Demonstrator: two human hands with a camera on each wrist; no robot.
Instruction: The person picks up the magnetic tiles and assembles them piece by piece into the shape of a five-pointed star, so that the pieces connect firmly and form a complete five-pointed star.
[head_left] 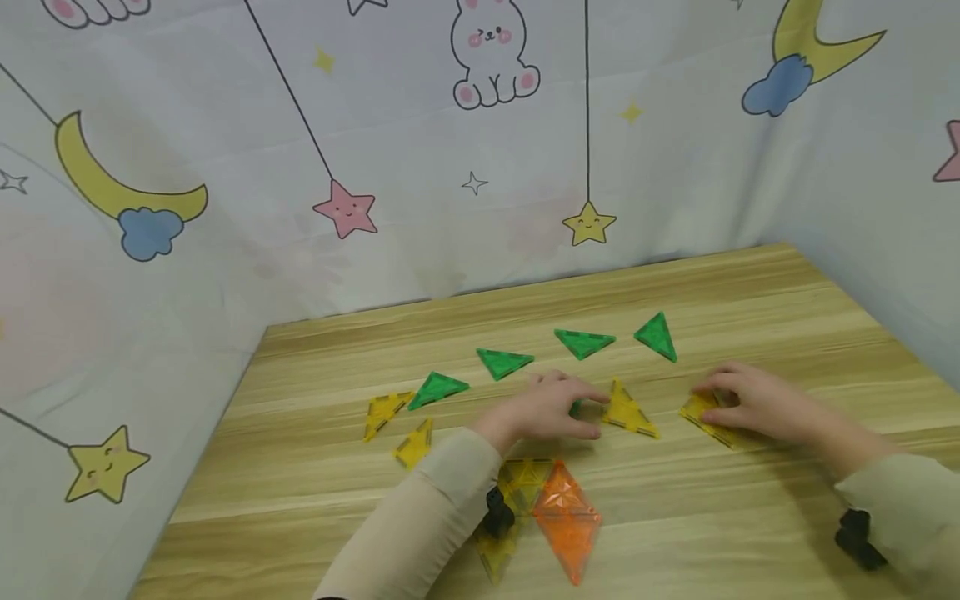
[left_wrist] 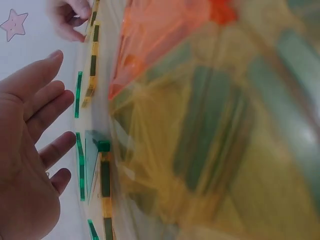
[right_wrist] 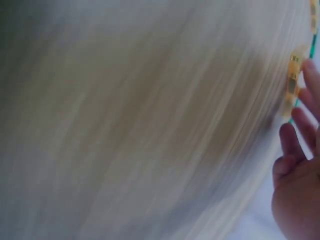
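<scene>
My right hand pinches a yellow triangular magnetic tile between thumb and fingers, low over the table. In the right wrist view the fingers meet that yellow tile. My left hand hovers with its fingers spread and loosely extended, its fingertips beside another yellow triangle tile. A bit of green tile shows between its thumb and fingers, mostly hidden. The left wrist view shows the left palm holding nothing. Orange tiles adjoin yellow tiles near the left forearm, which partly covers them.
Several green triangle tiles lie in a curved row farther back on the wooden table. Two yellow triangles lie at the left. A printed cloth hangs behind the table's back edge.
</scene>
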